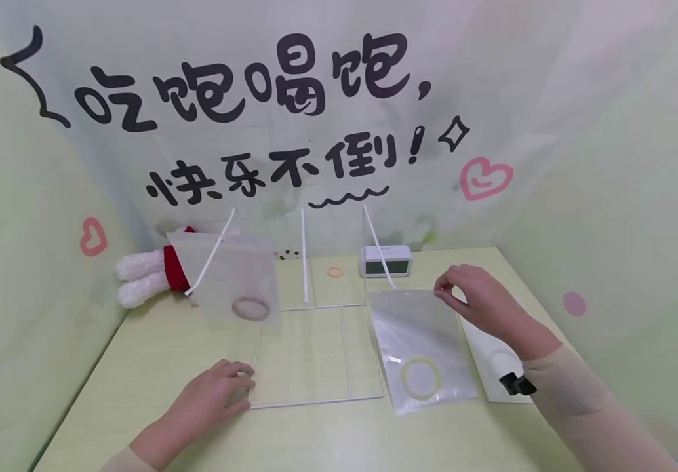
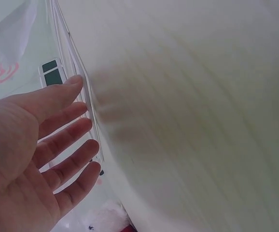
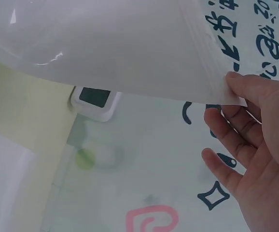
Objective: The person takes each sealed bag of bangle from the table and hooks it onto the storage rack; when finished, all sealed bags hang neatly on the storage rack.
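A white wire rack [image 1: 315, 401] with three prongs stands on the table. My left hand [image 1: 212, 400] is at the left side of its base, fingers loosely extended; in the left wrist view the fingertips [image 2: 92, 151] lie along the wire. With thumb and fingers my right hand [image 1: 483, 305] pinches the top right corner of a translucent bag [image 1: 416, 328] containing a yellowish ring [image 1: 421, 378]. This bag's top edge is at the right prong's tip; whether the prong passes through cannot be told. Another translucent bag [image 1: 229, 269], with a brownish ring [image 1: 250, 308], hangs on the left prong.
A white digital clock [image 1: 385, 261] stands at the back, near a small orange ring [image 1: 335, 271]. On the left lies a white plush toy [image 1: 144, 275] with red clothing. White sheets [image 1: 492, 367] lie under my right forearm. Printed curtains surround the table.
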### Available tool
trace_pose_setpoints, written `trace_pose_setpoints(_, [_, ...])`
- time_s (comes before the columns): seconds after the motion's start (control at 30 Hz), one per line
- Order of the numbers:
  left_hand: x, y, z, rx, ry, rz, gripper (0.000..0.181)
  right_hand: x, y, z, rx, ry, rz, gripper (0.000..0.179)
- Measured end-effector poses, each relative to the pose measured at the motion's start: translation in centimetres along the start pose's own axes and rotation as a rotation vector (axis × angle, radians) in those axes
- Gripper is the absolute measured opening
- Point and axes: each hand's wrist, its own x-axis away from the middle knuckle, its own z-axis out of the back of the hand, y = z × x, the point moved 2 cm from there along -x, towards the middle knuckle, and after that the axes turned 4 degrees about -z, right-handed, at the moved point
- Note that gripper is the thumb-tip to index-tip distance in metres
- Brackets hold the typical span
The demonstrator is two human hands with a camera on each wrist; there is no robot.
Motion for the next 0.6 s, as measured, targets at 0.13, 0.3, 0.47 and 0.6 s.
trace_pose_setpoints(0.13, [0.1, 0.0, -0.1, -0.009, 0.013, -0.010, 0.025, -0.3, -1.2, 1.0, -0.012, 0.056, 0.052, 0.024])
trace_pose_setpoints(0.3, [0.1, 0.0, 0.1, -0.005, 0.025, -0.016, 0.024, -0.8, -2.6, 2.2, -0.029, 0.112, 0.101, 0.023])
trace_pose_setpoints(0.47, [0.0, 0.1, 0.1, 0.001, 0.012, -0.002, 0.024, -1.2, -4.1, 3.3, -0.041, 0.155, 0.129, 0.022])
trace_pose_setpoints(0.6, [0.0, 0.2, -0.1, -0.007, 0.019, -0.005, 0.025, -1.6, -5.1, 4.0, -0.048, 0.165, 0.140, 0.014])
